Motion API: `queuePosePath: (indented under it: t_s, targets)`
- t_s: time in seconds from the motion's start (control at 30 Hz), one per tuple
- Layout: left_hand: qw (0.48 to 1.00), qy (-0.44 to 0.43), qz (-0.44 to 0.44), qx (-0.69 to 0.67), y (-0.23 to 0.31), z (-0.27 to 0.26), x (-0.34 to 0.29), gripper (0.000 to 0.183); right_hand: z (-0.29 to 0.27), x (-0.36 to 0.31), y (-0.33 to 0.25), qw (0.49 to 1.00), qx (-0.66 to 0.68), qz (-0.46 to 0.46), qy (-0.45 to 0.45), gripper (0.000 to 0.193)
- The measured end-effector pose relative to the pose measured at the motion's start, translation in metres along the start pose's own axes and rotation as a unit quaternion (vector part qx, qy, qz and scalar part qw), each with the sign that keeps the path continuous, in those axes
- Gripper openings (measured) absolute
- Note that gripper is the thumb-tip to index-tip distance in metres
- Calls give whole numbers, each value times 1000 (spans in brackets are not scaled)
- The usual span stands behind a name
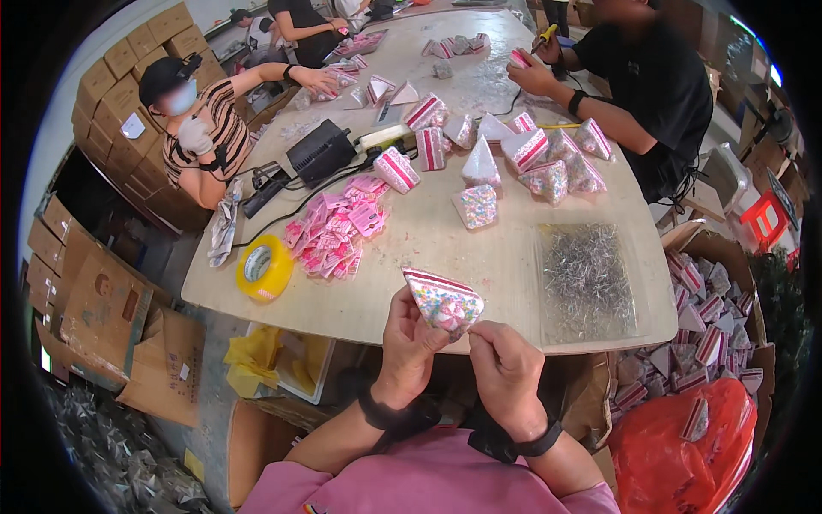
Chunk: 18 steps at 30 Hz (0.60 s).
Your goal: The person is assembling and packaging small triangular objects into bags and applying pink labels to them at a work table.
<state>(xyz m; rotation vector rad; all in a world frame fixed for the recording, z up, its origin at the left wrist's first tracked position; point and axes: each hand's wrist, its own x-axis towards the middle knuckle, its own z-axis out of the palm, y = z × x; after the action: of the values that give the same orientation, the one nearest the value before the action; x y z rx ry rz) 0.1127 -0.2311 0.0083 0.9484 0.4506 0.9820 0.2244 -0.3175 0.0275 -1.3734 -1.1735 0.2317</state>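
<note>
My left hand (409,343) grips a cake-slice ornament (448,310), a wedge with pink-and-white striped layers and a sprinkle-covered side. It is held above the table's front edge, tilted, its sprinkled face toward me. My right hand (507,368) is closed in a pinch at the ornament's lower right corner; what sits between the fingertips is too small to make out. Ahead and left lies a heap of pink tags (338,230). On the right, a clear tray (644,319) holds a tangle of fine metal pieces. Several more cake-slice ornaments (476,207) stand farther back.
A yellow tape roll (265,267) and a black device (321,154) with cables lie at the left on the table (411,248). Cartons with many ornaments (711,330) and a red bag (685,450) stand at right. Co-workers sit across at left (201,128) and right (651,94).
</note>
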Motion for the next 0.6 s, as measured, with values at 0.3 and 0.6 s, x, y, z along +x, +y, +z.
queuePosePath:
  t_s: [0.3, 0.6]
  targets:
    - [999, 9, 44, 30, -6, -5, -2, 79, 4, 0, 1, 998, -34, -54, -5, 15]
    - [982, 3, 136, 132, -10, -15, -2, 78, 8, 0, 3, 988, -114, -103, -5, 19]
